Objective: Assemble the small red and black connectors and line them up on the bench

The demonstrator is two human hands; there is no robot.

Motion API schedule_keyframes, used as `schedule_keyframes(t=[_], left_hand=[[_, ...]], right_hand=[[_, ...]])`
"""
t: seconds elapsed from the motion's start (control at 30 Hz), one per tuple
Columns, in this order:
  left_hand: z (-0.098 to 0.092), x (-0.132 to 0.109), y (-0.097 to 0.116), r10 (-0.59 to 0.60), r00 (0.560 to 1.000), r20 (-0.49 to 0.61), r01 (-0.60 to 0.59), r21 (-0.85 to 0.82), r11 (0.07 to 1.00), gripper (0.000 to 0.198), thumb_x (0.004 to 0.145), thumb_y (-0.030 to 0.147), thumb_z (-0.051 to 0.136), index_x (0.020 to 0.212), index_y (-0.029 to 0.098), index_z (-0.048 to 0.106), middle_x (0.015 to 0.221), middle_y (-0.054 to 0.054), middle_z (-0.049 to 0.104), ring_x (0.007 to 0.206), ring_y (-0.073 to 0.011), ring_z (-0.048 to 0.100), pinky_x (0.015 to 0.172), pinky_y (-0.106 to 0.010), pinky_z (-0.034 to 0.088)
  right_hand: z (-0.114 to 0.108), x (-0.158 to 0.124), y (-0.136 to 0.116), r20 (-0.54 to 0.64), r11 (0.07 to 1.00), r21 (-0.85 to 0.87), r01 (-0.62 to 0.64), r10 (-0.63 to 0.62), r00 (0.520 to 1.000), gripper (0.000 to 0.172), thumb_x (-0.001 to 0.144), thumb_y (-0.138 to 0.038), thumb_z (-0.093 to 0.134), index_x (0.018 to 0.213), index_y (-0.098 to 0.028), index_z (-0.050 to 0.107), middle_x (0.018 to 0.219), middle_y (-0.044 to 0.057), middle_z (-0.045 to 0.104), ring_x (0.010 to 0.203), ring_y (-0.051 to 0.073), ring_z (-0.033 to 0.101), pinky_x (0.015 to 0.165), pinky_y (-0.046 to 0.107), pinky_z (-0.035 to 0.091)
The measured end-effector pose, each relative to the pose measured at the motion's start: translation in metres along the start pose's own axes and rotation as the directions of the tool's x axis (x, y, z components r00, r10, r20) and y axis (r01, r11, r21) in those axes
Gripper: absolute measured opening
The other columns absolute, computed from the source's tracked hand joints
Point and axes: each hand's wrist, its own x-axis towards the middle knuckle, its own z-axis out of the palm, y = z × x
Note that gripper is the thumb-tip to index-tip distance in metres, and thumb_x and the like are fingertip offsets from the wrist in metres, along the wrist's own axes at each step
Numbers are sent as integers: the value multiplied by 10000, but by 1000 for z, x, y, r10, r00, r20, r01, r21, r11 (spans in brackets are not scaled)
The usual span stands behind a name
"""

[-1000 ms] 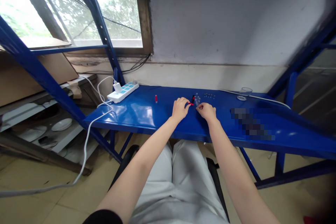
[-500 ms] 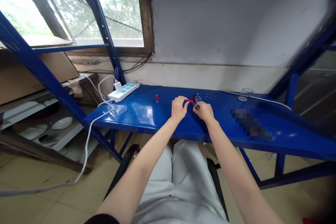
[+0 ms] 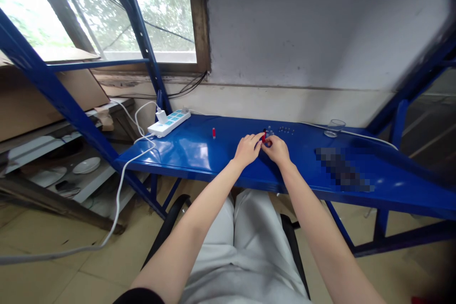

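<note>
My left hand [image 3: 246, 149] and my right hand [image 3: 278, 149] meet over the table, fingertips almost together. Between them a small red cylinder [image 3: 263, 137] stands roughly upright. My right thumb and fingers pinch at its lower part, while the fingers of my left hand close in at its side and top. Its exact kind is too small to make out. Just behind the hands lie several small clear pieces [image 3: 270, 130]. Farther left, a similar small red tube with a pale lower end [image 3: 213, 133] stands upright on the blue table [image 3: 185, 145].
Several tiny pieces [image 3: 286, 129] sit in rows right of the hands. A clear glass cup [image 3: 335, 128] and a pixelated dark object [image 3: 342, 170] are at the right. A white power strip [image 3: 169, 123] with a plug and cable [image 3: 119, 190] lies at the left.
The red cylinder has turned from lying sideways between my hands to upright. My left hand has shifted right, closer to my right hand.
</note>
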Motion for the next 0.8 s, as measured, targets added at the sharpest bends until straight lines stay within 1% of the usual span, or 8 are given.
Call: schedule_keyframes(t=[0.1, 0.23, 0.37, 0.43, 0.53, 0.57, 0.7, 0.8], left_hand=[[-1, 1, 1, -17, 999, -42, 16, -16, 1000, 309, 923, 286, 321, 1102, 187, 551, 1034, -70, 624, 942, -173, 544, 861, -317, 405], [-4, 5, -3, -35, 999, 1, 35, -19, 999, 221, 900, 272, 389, 994, 198, 574, 984, -55, 633, 914, -168, 548, 834, -311, 407], [-23, 20, -10, 5, 989, 150, -7, 16, 1000, 157, 860, 241, 459, 940, 202, 588, 959, -31, 648, 910, -170, 548, 804, -303, 405], [-39, 34, -14, 34, 969, 247, -52, 67, 996, 135, 838, 227, 488, 895, 195, 606, 943, -33, 657, 909, -181, 553, 801, -310, 397], [-66, 61, -20, 64, 921, 384, -115, 113, 987, 96, 797, 203, 543, 823, 183, 633, 879, -38, 670, 905, -187, 565, 803, -306, 384], [-74, 70, -23, 38, 915, 401, -97, 128, 987, 94, 786, 195, 555, 820, 176, 640, 877, -40, 672, 886, -183, 571, 796, -303, 384], [-101, 94, -47, -108, 926, 361, 12, 258, 966, 102, 756, 204, 594, 824, 163, 659, 939, -53, 660, 915, -195, 559, 853, -342, 356], [-107, 92, -70, -182, 870, 457, -9, 386, 923, 78, 701, 170, 630, 772, 163, 661, 951, -66, 645, 967, -227, 526, 874, -376, 341]], right_hand=[[0, -1, -2, 23, 998, 7, 66, -67, 998, 187, 758, -355, 504, 731, -187, 580, 716, 43, 577, 635, 147, 511, 589, 250, 354], [0, -1, -2, 71, 992, -35, 118, -115, 991, 175, 762, -324, 498, 724, -183, 596, 721, 46, 586, 645, 146, 522, 614, 250, 360], [2, -1, -3, 95, 991, -29, 131, -128, 987, 164, 755, -314, 507, 740, -181, 602, 724, 43, 586, 635, 141, 519, 611, 247, 359], [2, -2, -5, 79, 990, 16, 138, -139, 987, 176, 759, -326, 510, 768, -179, 606, 735, 43, 586, 635, 140, 516, 606, 245, 364], [2, -2, -10, 47, 979, 119, 162, -169, 985, 244, 792, -365, 490, 866, -169, 616, 748, 44, 586, 636, 138, 512, 603, 242, 381], [2, -2, -12, 39, 975, 145, 168, -175, 984, 273, 804, -378, 482, 910, -165, 616, 753, 45, 587, 638, 139, 513, 605, 242, 387], [2, -2, -13, 50, 978, 161, 134, -144, 988, 321, 830, -394, 452, 989, -166, 612, 770, 54, 597, 653, 149, 528, 614, 252, 404], [4, -1, -10, 70, 982, 147, 120, -131, 989, 298, 833, -376, 437, 944, -176, 628, 765, 55, 601, 671, 157, 541, 631, 261, 410]])
